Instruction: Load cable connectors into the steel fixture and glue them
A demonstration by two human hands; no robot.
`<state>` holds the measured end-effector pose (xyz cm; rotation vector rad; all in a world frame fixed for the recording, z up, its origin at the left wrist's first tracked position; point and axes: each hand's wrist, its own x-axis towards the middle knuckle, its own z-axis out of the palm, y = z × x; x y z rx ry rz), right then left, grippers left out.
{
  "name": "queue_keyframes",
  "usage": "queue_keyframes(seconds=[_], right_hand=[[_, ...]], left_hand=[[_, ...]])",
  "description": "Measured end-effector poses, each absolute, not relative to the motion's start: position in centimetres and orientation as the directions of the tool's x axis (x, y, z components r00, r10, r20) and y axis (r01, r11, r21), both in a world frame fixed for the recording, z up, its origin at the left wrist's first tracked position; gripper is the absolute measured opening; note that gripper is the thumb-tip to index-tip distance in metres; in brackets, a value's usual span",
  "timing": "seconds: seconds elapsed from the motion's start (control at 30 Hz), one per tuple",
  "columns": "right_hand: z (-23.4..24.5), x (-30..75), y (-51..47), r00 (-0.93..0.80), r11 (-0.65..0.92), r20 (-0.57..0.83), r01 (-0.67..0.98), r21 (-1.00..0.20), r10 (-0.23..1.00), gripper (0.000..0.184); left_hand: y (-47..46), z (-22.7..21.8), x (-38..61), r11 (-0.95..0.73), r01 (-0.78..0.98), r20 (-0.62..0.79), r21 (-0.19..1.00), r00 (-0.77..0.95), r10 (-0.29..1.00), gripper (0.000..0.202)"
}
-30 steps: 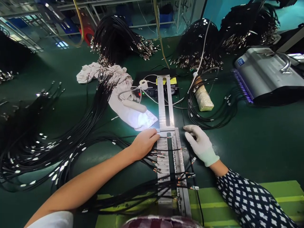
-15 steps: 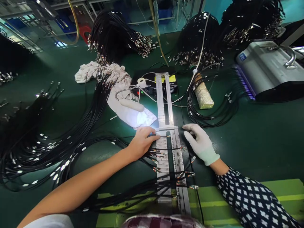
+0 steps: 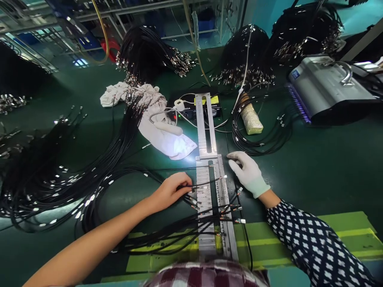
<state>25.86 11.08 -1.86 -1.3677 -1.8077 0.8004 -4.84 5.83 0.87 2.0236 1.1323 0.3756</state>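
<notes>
My bare left hand (image 3: 173, 190) is closed, its thumb and fingertips pinching a thin black cable (image 3: 206, 183). The cable's small metal connector (image 3: 225, 176) reaches over the right edge of a slotted metal fixture (image 3: 201, 169). Another cable end (image 3: 211, 165) lies across that fixture farther up. Below my left hand, several black cables (image 3: 167, 233) with connectors and orange-coloured wire ends rest over the plate. My right hand (image 3: 247, 173), in a white glove, is open just right of the fixture, thumb and index finger apart with nothing visible between them.
A lit lamp head (image 3: 168, 128) shines on a white cloth (image 3: 149, 129). Behind the fixture sits a black control box (image 3: 191, 113). Cable bundles (image 3: 119, 139) lie left and at the back. A coiled cable, a wrapped roll (image 3: 251, 117) and a silver machine (image 3: 326, 89) stand right.
My left hand has come down the fixture, toward me, away from the upper cable, and now pinches a cable below it. My right hand keeps about its place; the view has shifted slightly.
</notes>
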Motion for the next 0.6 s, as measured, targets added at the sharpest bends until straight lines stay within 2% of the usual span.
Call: queue_keyframes(seconds=[0.13,0.23,0.33,0.47,0.6], right_hand=[[-2.1,25.9,11.1,-0.176,0.253,0.186,0.525,-0.813,0.966,0.019],[-2.5,26.0,11.2,-0.182,0.263,0.194,0.539,-0.800,0.964,0.020],[-2.7,26.0,11.3,-0.188,0.274,0.204,0.547,-0.791,0.961,0.019],[-2.6,26.0,11.3,-0.184,0.279,0.212,0.549,-0.788,0.960,0.018],[-2.6,25.9,11.4,-0.188,0.285,0.216,0.554,-0.782,0.958,0.018]], left_hand=[[4.9,2.0,-6.6,0.038,0.550,-0.374,0.835,0.514,0.772,0.023],[5.4,2.2,-6.5,0.142,0.487,-0.389,0.862,0.454,0.802,0.024],[6.3,2.1,-4.6,0.020,0.516,-0.254,0.856,0.388,0.886,0.017],[6.8,1.5,-1.6,-0.230,0.608,-0.003,0.760,0.358,0.934,0.004],[6.8,0.8,-0.1,-0.242,0.575,0.023,0.782,0.361,0.932,0.007]])
